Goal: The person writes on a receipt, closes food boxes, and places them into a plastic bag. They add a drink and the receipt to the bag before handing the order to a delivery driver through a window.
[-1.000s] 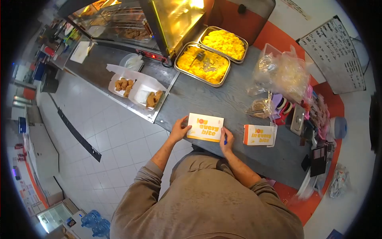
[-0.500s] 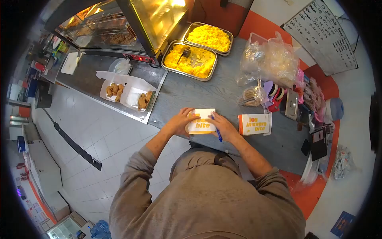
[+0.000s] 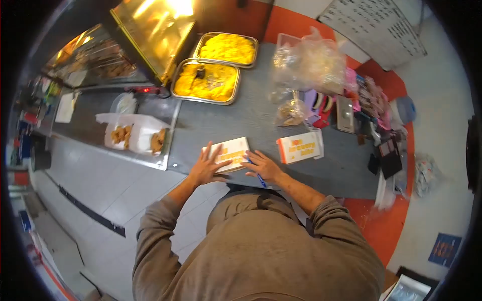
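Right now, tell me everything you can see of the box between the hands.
The box is low and white and looks like thin card, with yellow lettering on top, blurred and partly covered by fingers. It looks closed and lies flat, turned a little askew, close to the near edge of the grey counter. The left hand spreads its fingers over the top; the right hand has fingertips at the right edge. Whether anything is inside cannot be seen.
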